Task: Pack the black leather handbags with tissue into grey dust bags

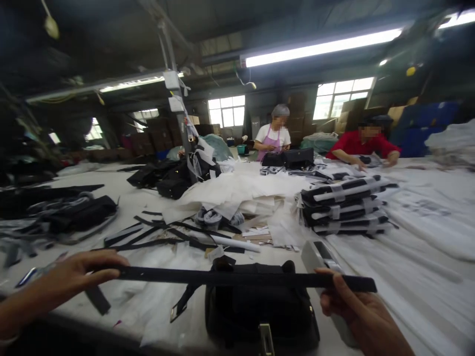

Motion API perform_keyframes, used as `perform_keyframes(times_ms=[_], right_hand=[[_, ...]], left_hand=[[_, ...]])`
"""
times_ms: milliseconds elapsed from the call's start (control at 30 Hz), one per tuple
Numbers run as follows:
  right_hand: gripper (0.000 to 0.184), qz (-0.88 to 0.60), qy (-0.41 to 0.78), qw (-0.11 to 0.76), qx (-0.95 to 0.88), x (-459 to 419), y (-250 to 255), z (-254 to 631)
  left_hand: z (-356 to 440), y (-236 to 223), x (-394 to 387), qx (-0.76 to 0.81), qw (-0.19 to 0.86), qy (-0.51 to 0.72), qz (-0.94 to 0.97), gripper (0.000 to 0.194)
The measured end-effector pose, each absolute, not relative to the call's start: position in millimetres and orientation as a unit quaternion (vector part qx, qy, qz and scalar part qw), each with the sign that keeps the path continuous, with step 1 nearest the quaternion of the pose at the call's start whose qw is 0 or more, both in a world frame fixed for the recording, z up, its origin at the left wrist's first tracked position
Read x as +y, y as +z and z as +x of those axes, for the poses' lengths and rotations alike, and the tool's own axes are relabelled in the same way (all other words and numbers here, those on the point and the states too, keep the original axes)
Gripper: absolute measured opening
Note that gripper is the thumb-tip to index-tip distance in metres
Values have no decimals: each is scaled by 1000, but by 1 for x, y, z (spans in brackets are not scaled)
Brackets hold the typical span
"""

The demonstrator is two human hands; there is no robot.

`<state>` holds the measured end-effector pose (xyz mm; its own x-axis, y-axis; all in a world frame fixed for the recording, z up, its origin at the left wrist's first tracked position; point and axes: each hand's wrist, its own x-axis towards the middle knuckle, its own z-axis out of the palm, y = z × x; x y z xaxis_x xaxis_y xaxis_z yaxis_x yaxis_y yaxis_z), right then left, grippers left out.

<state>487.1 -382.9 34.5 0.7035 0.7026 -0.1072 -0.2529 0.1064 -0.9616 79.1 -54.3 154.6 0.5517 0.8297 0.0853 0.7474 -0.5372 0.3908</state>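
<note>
A long black strap [166, 275] is stretched level between my two hands. My left hand [87, 269] pinches it near its left end, thumb below and fingers above. Toward the other end, my right hand [352, 301] grips the strap, and its squared tip sticks out past the fingers. Behind and below the strap sits a black handbag [256, 311] on the table, with a metal clasp [266, 338] at its front. A short side strap with a buckle [178, 311] hangs at the bag's left. Beside my right hand lies a pale grey box-like object [309, 257], partly hidden.
Loose black strips [148, 237] and white paper sheets [237, 188] cover the table's middle. A stack of wrapped black pieces [345, 205] stands to the right. More black bags [174, 178] lie near a post. Two people [272, 133] work across the table.
</note>
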Motion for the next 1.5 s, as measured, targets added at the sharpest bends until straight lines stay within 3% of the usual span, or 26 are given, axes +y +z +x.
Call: perform_keyframes(times_ms=[100, 333, 533, 600, 667, 733, 800, 933, 1033, 1167, 1500], right_hand=[[54, -609, 320, 707, -163, -375, 21, 495], [51, -558, 318, 749, -165, -347, 35, 486], [45, -566, 289, 748, -191, -337, 40, 484], [45, -578, 274, 740, -207, -336, 41, 482], [47, -591, 253, 732, -225, -334, 46, 480], [48, -602, 239, 722, -244, -332, 52, 479], [47, -605, 231, 711, -274, -334, 58, 480], [42, -598, 203, 698, -337, -348, 56, 491], [34, -640, 176, 650, -371, -362, 41, 495], [32, -685, 161, 570, -424, -368, 21, 490], [16, -642, 158, 571, -487, -364, 15, 489]], left_hand=[[90, 147, -44, 422, 183, 89, 884, 38], [149, 112, -33, 382, 112, 33, 917, 30], [242, 121, -63, 330, 28, 88, 939, 30], [279, 125, -94, 262, 71, 106, 957, 34], [314, 126, -132, 148, 214, 137, 956, 34], [345, 125, -168, 68, 285, 156, 943, 31], [368, 122, -193, 25, 317, 161, 934, 30], [391, 119, -209, 20, 346, 167, 923, 46], [392, 119, -204, 13, 364, 150, 919, 39], [387, 119, -198, 32, 341, 105, 934, 31], [370, 128, -198, 63, 188, 39, 979, 31]])
